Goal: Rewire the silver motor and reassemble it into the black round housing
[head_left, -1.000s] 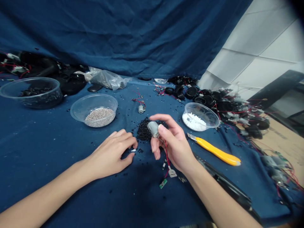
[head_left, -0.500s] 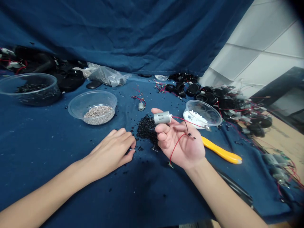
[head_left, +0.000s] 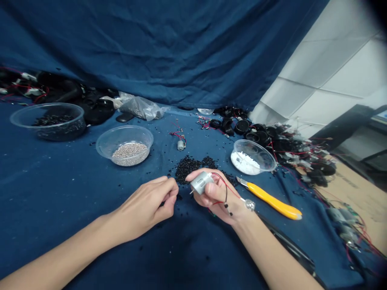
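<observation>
A small silver electric motor [head_left: 202, 183] with red and black wires is gripped in my right hand [head_left: 222, 197], its thin shaft tilted down to the left. The wires trail over my palm and wrist, ending in a small shiny round part [head_left: 249, 205]. My left hand [head_left: 155, 199] is closed in a pinch just left of the motor, apart from it; whatever the fingers hold, if anything, is hidden. Behind both hands lies a pile of tiny black pieces [head_left: 188, 166] on the blue cloth. Another small motor [head_left: 180, 145] with wires lies farther back.
Clear bowls hold silver pieces [head_left: 130, 152], white bits [head_left: 246, 162] and black pieces [head_left: 54, 120]. A yellow utility knife [head_left: 272, 200], blade showing, lies beside my right hand. Black parts and wires heap at right [head_left: 287, 147] and back left. A plastic bag [head_left: 140, 106] sits at the back.
My right hand has turned and come lower, tilting the motor's shaft downward, with the thumb now against the motor. My left hand has stayed pinched close by. The view has shifted slightly.
</observation>
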Demonstrator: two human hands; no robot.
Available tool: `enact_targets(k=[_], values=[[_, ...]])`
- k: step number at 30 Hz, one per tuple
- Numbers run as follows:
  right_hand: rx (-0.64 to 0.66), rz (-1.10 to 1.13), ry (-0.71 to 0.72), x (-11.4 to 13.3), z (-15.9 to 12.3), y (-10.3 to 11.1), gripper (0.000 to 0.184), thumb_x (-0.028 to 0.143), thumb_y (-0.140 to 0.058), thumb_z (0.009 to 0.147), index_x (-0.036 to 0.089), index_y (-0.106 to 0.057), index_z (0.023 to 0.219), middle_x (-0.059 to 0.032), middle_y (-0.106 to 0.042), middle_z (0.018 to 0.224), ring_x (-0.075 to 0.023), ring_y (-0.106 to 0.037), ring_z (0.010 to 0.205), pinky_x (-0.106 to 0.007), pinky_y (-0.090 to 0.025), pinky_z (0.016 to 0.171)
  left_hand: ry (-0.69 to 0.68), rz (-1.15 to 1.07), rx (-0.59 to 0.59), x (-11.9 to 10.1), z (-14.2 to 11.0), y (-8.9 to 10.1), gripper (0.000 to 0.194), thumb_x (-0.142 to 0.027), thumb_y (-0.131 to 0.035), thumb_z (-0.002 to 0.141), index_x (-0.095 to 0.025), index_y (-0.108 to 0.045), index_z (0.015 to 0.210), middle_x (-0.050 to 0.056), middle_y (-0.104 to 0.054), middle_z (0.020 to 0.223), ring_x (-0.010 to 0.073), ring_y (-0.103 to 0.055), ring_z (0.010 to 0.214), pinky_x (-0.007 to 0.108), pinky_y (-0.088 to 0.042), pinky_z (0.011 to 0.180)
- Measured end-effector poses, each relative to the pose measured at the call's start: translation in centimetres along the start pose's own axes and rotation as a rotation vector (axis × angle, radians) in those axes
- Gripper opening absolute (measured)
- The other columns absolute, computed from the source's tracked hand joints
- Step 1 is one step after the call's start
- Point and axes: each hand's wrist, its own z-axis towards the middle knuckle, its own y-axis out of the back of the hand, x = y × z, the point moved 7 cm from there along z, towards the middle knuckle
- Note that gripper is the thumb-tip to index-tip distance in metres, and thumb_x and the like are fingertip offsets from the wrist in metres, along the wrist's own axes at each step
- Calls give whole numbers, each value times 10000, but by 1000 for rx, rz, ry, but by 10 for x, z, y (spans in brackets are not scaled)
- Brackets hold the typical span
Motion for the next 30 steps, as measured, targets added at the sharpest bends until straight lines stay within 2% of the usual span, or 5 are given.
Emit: enact_targets(k=[5,12,18,26,30], values=[[-4,-60,28,-2,3,0,343,459,-812,729,180,-761,921,26,-560,613,-65,-423,467,-203,-342,445,183,-385,-58,4,-2,5,246,-366,-410,978,-199,-507,825,-24,-523,720,128,-485,661,253,-398,627],[-205,-278,59,0,7,4,292,361,-853,661,180,-744,862,14,-635,617,-85,-511,457,-209,-446,432,277,-814,-225,13,1,10,88,-265,-675,811,-178,-661,808,13,-698,700,143,-662,655,241,-543,628],[-268,-294,77,5,7,-1,286,342,-862,618,181,-729,814,17,-645,611,-85,-518,455,-209,-455,433,251,-896,-242,11,1,12,59,-196,-745,763,-180,-701,799,-7,-740,719,110,-704,658,175,-567,656],[-258,-290,89,5,6,1,250,328,-844,659,191,-741,840,9,-666,630,-98,-550,474,-220,-460,467,253,-924,-275,12,1,16,64,-168,-745,774,-171,-689,803,-21,-747,701,94,-720,655,130,-569,641],[-277,-396,109,6,2,1,231,278,-852,655,205,-733,839,-8,-696,689,-128,-596,556,-241,-473,530,249,-867,-265,14,2,14,63,-164,-749,775,-171,-699,813,-19,-749,716,94,-718,662,132,-565,650]])
